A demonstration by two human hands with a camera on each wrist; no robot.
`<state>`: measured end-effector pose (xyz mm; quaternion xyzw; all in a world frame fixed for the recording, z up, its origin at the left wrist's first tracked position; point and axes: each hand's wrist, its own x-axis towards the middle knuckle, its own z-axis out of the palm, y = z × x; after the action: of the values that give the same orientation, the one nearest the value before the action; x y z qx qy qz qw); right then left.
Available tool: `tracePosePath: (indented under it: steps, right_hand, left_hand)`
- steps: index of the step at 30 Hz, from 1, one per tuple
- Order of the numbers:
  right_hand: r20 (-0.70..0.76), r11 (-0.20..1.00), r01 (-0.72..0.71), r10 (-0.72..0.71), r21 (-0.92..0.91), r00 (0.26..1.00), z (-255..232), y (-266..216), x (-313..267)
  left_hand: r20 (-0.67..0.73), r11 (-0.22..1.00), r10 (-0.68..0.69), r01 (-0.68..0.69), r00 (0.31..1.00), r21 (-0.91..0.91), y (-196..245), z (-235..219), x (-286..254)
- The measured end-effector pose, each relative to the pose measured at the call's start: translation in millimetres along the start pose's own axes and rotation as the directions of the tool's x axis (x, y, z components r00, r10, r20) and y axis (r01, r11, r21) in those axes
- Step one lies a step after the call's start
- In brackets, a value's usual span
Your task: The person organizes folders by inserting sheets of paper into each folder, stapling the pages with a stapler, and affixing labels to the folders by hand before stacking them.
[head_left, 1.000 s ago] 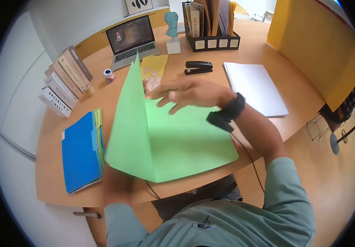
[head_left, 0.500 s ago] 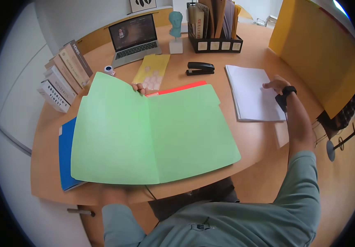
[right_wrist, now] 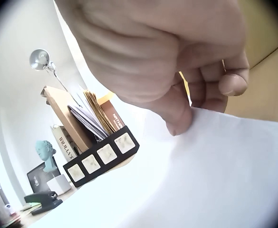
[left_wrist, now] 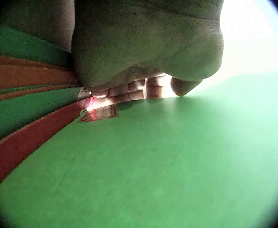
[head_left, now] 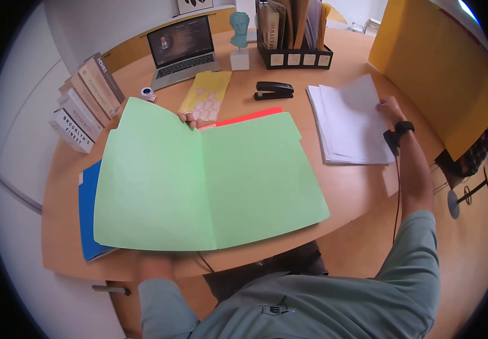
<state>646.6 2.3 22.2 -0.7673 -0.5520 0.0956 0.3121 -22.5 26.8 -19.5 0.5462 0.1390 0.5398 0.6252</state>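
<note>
A green file folder (head_left: 261, 175) lies spread open, its left cover raised off the desk. My left hand (head_left: 189, 120) is mostly hidden behind that cover, with fingertips curled over its top edge near the fold. In the left wrist view this hand (left_wrist: 148, 42) grips the folder from beneath. A red folder (head_left: 255, 116) peeks out along the top edge. At the right, my right hand (head_left: 392, 110) pinches the right edge of white paper (head_left: 348, 121) on a stack, thumb on top in the right wrist view, and the top paper is lifted and bowed.
Blue folders (head_left: 89, 209) lie partly under the green cover. Behind are a yellow patterned envelope (head_left: 207, 93), a black stapler (head_left: 274, 90), a laptop (head_left: 182, 51), a bust (head_left: 239, 34) and a black file holder (head_left: 295, 59). Books (head_left: 88, 99) stand left; a yellow partition (head_left: 436, 68) rises right.
The green folder's cover has swung open to the left. My right hand has left the folder, gone right to the paper stack and lifted the top paper by its edge.
</note>
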Motion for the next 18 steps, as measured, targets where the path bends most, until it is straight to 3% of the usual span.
tracePosePath:
  steps: [2,5,9,12,14,16,18]
  right_hand:
    - [0.014,0.983,0.089,-0.093,0.159,0.996,-18.3,-12.4,-0.2]
    - [-0.062,0.885,0.141,-0.127,0.444,0.99,-40.8,-75.3,-36.4]
    - [0.024,0.774,0.148,-0.206,0.615,0.978,-25.9,-128.3,-51.7]
    - [0.158,0.795,0.18,-0.327,0.58,0.932,15.6,-164.0,-75.4]
    - [0.159,0.811,0.243,-0.377,0.532,0.912,52.7,-202.8,-113.5]
    - [0.344,0.869,0.119,-0.311,0.48,0.886,70.7,-228.1,-139.5]
    - [0.381,0.909,0.147,-0.304,0.389,0.873,90.2,-243.2,-158.3]
  left_hand:
    - [0.019,1.0,0.011,-0.01,1.0,-0.021,0.7,-2.6,-1.3]
    - [0.064,0.997,0.029,-0.024,0.998,-0.067,-0.4,-4.7,-1.9]
    - [0.128,0.991,0.074,-0.059,0.989,-0.118,3.4,-8.9,-3.6]
    - [0.179,0.985,0.101,-0.073,0.979,-0.158,5.9,-10.7,-5.3]
    - [0.218,0.98,0.118,-0.079,0.969,-0.182,3.7,-11.9,-2.6]
    - [0.246,0.976,0.134,-0.085,0.96,-0.2,6.1,-10.4,-2.0]
    - [0.271,0.973,0.146,-0.088,0.952,-0.214,4.6,-13.5,-1.3]
